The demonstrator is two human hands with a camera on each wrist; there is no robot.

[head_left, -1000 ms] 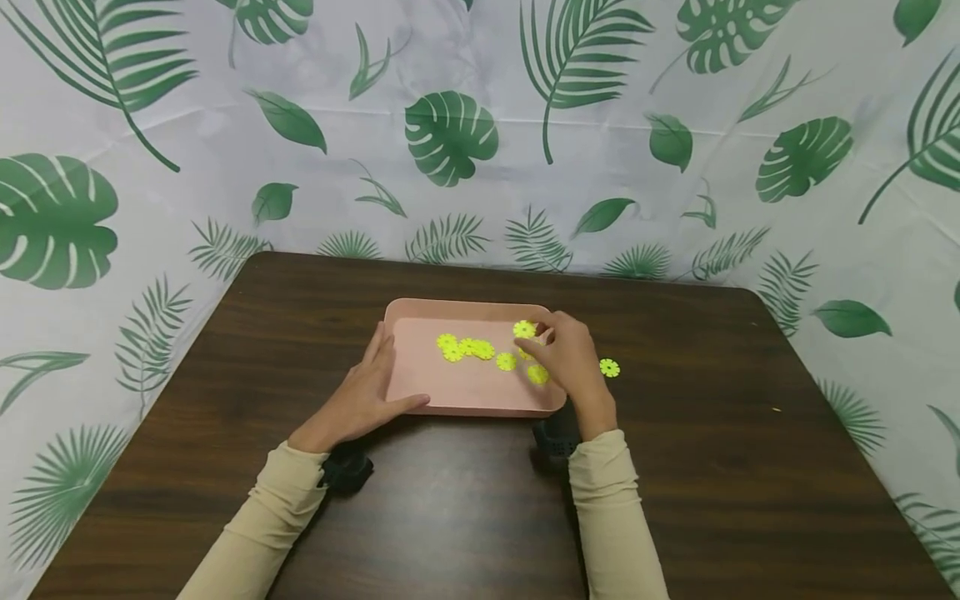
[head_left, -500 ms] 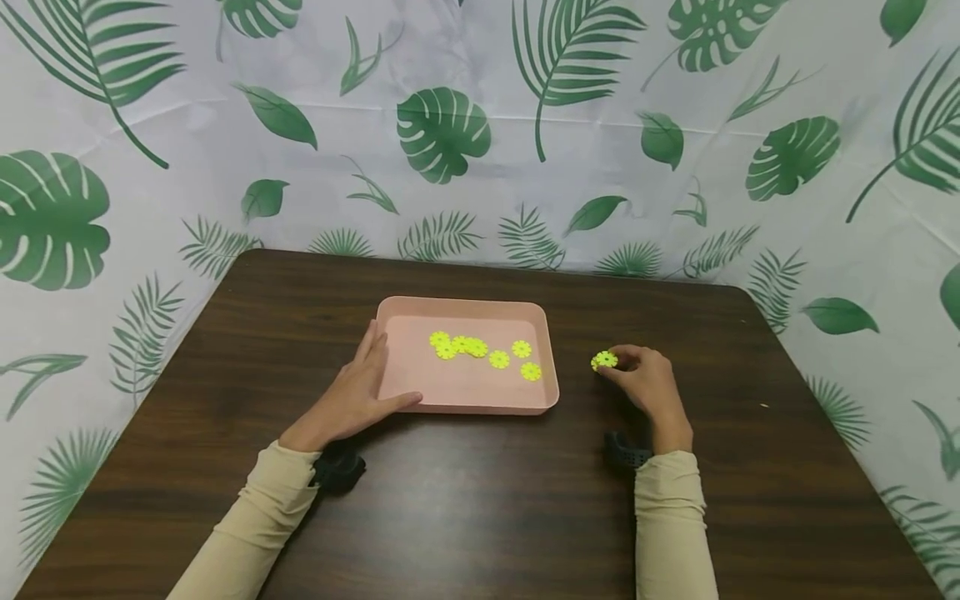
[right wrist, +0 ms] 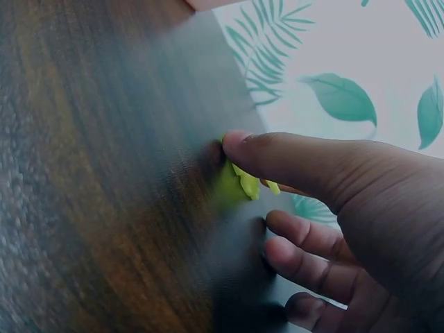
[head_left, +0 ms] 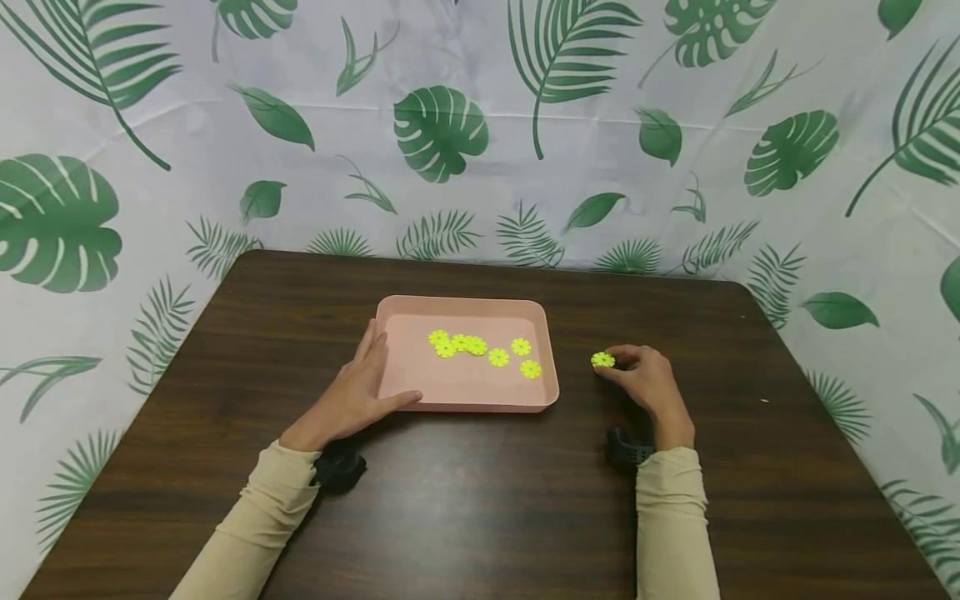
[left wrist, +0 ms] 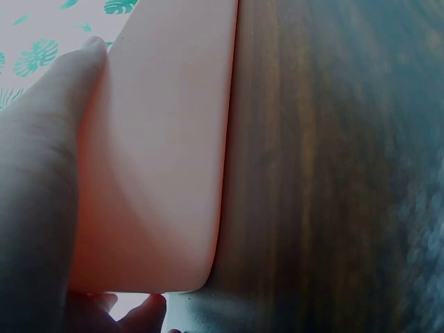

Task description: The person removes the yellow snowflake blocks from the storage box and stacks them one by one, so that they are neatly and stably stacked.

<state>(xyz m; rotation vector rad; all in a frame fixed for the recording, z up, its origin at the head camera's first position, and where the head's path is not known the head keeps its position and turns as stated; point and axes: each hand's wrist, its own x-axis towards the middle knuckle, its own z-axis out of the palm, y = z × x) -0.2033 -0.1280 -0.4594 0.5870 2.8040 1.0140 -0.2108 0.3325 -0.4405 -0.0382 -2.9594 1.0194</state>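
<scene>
A shallow pink tray [head_left: 465, 395] lies on the table with several yellow-green notched plastic discs inside, some overlapping at left of its middle. My left hand [head_left: 351, 402] rests against the tray's left end, fingers along the side and the thumb stretched over the front rim. To the right of the tray, my right hand [head_left: 647, 379] pinches a notched disc [head_left: 603, 359] between thumb and forefinger, low over the table. In the right wrist view, the thumb partly covers the yellow-green disc edges [right wrist: 246, 184]; I cannot tell whether a second disc sits beneath.
The dark wood-grain table [head_left: 480, 517] extends all around the tray. A white cloth with green leaves [head_left: 442, 133] hangs behind it. A tiny pale scrap [head_left: 764, 401] lies to the right of my right hand.
My right hand has carried a disc from above the tray rightward to where a lone disc lay on the table, and has since stayed almost still. The left hand keeps its place on the tray.
</scene>
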